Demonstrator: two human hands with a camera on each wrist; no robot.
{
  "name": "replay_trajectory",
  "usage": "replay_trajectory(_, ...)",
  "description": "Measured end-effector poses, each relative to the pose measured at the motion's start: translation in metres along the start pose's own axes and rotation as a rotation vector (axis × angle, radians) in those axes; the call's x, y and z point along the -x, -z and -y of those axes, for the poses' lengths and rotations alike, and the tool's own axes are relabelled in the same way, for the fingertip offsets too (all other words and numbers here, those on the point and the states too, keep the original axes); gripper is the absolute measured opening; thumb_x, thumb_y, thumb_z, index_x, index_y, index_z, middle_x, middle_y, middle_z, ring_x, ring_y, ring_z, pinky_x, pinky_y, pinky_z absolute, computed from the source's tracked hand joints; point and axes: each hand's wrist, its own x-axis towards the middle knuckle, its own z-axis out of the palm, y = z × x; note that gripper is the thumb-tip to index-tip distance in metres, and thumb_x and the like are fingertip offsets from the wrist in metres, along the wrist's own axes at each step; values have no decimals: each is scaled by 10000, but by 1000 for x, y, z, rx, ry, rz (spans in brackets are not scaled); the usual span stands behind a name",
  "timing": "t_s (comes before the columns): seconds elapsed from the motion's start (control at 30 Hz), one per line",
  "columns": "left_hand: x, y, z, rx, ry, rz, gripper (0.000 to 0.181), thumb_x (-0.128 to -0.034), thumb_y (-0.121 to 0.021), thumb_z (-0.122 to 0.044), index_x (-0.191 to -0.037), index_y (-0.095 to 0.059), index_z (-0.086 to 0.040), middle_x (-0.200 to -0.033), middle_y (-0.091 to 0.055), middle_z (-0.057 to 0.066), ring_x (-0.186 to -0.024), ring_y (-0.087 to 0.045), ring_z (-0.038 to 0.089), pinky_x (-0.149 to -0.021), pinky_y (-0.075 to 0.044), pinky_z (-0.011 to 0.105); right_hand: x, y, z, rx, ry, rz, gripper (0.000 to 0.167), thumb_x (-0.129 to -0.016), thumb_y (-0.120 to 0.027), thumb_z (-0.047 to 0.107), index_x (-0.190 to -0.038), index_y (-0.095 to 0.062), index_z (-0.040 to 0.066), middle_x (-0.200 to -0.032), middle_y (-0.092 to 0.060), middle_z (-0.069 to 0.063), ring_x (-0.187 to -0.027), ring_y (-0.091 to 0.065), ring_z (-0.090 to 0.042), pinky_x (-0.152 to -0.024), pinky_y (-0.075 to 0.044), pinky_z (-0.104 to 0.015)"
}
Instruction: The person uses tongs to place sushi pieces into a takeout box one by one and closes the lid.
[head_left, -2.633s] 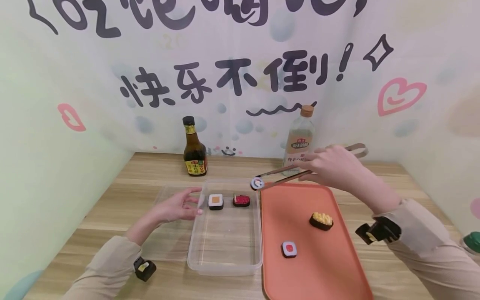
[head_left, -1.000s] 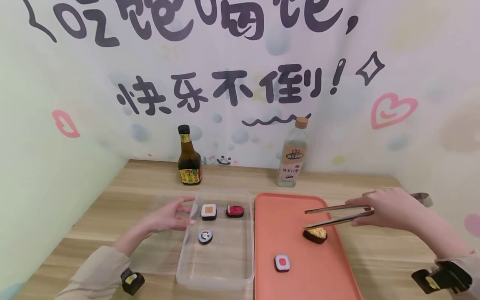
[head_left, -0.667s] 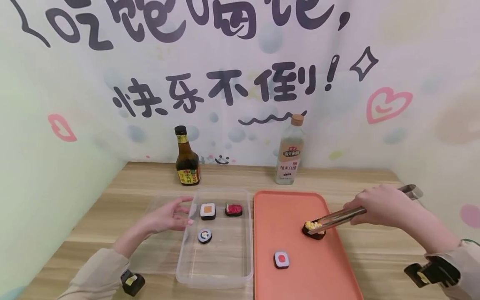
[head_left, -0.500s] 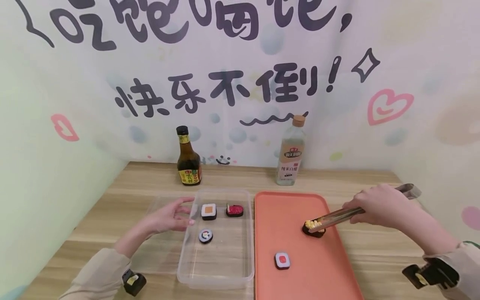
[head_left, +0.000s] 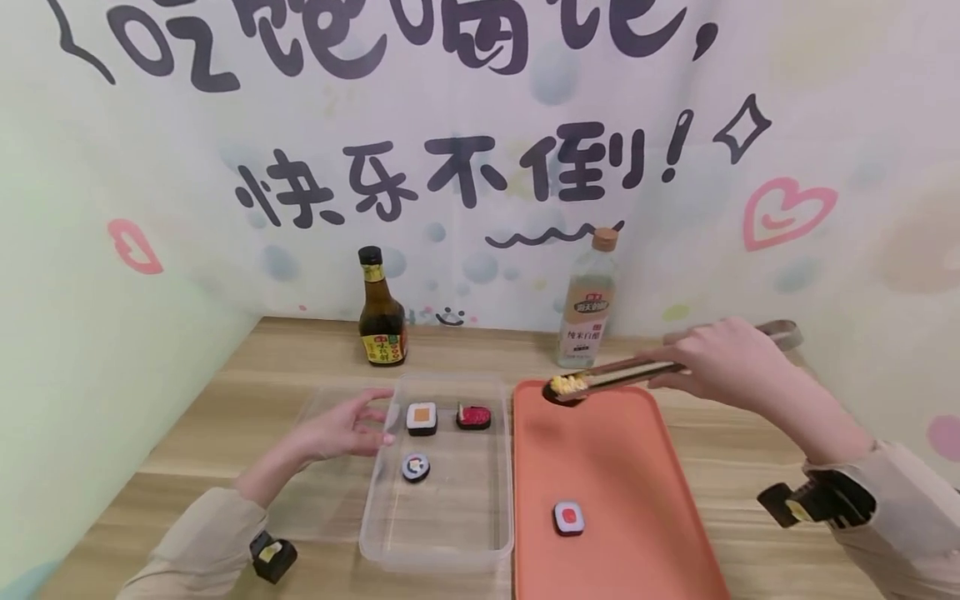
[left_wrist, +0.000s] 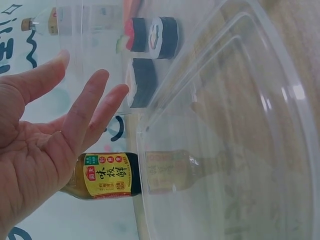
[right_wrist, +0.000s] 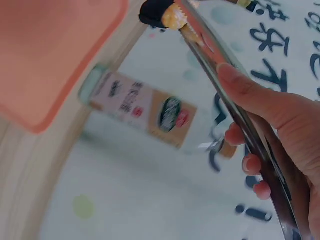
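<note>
My right hand (head_left: 723,362) grips metal tongs (head_left: 637,371), whose tips pinch a sushi piece with a yellow topping (head_left: 567,386) above the far end of the orange tray (head_left: 622,467). A sushi roll with a red centre (head_left: 569,517) lies on that tray. Relaxed fingers of my left hand (head_left: 341,429) rest at the left rim of the clear plastic box (head_left: 438,554). Inside the box are an orange-centred square roll (head_left: 422,418), a red-topped sushi (head_left: 474,416) and a round roll (head_left: 416,467). In the left wrist view the left hand (left_wrist: 55,130) holds nothing.
Behind the box stands a dark sauce bottle (head_left: 383,321). A clear bottle with an orange cap (head_left: 588,304) stands behind the tray, close to the tongs. A transparent lid (head_left: 322,500) lies left of the box, partly under the left arm.
The round roll went from the tongs into the box. The tongs then closed on the yellow-topped sushi, which has risen off the tray and moved left. My left hand stays at the box.
</note>
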Motion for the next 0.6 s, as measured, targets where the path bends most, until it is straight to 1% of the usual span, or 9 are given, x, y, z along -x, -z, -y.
replay_trajectory(0.03, 0, 1, 0, -1, 1, -3, 796, -849, -633, -113, -1413, -103, 73, -1346, -265, 430, -1136, -499, 460, -861, -545, 411, -8, 4, 4, -1, 7, -8, 347, -695, -735, 432, -1018, -696, 310, -590, -556, 93, -442, -385, -57, -366, -309, -226)
replay_trajectory(0.1, 0, 2, 0, -3, 4, -4, 790, -852, -630, -111, -1414, -105, 72, -1348, -267, 427, -1144, -495, 457, -865, -544, 408, -25, 10, 13, -13, 29, -13, 351, -708, -726, 437, -1035, -690, 313, -638, -602, 94, -458, -417, -61, -376, -318, -215)
replay_trajectory(0.17, -1, 2, 0, 0, 10, 0, 785, -855, -624, -100, -1416, -102, 72, -1350, -267, 424, -1148, -494, 452, -869, -542, 407, -41, 14, 24, -16, 55, 1, 355, -718, -712, 455, -1046, -686, 321, -718, -665, 83, -463, -424, -72, -377, -297, -203)
replay_trajectory(0.27, -2, 3, -1, -5, 12, -1, 779, -855, -620, -85, -1414, -101, 75, -1349, -267, 426, -1149, -492, 456, -867, -543, 409, -65, 16, 42, 5, 145, 15, 350, -727, -696, 471, -1033, -691, 303, -809, -705, 59, -480, -466, -88, -362, -266, -197)
replay_trajectory(0.33, -2, 3, -1, -16, 13, -2, 775, -858, -617, -88, -1414, -102, 75, -1350, -267, 425, -1151, -489, 456, -865, -544, 408, -79, 15, 54, 33, 207, 34, 344, -725, -692, 475, -1022, -689, 301, -760, -688, 71, -474, -478, -97, -355, -266, -209)
replay_trajectory(0.37, -2, 3, -1, -17, 18, -7, 775, -857, -619, -90, -1416, -107, 71, -1352, -270, 421, -1153, -488, 456, -863, -545, 406, -84, 15, 60, 43, 230, 50, 338, -725, -691, 474, -1012, -689, 296, -704, -666, 76, -469, -480, -100, -353, -280, -215)
replay_trajectory(0.43, -2, 2, -2, -17, 29, -15, 772, -854, -623, -94, -1418, -119, 61, -1354, -277, 413, -1154, -488, 452, -859, -547, 402, -94, 15, 71, 55, 273, 81, 315, -724, -692, 470, -984, -693, 293, -662, -649, 93, -479, -508, -95, -365, -336, -228)
replay_trajectory(0.53, -2, 2, -2, -20, 41, -21, 772, -852, -625, -98, -1420, -124, 52, -1353, -286, 407, -1151, -493, 446, -856, -549, 396, -105, 13, 87, 70, 316, 154, 260, -723, -686, 476, -906, -691, 291, -669, -658, 114, -526, -557, -80, -419, -432, -255)
replay_trajectory(0.6, -2, 2, -2, -15, 45, -23, 774, -849, -628, -98, -1421, -128, 48, -1353, -291, 403, -1150, -496, 442, -856, -549, 395, -108, 11, 94, 92, 340, 193, 242, -724, -676, 490, -861, -693, 292, -681, -667, 119, -556, -579, -77, -454, -468, -265)
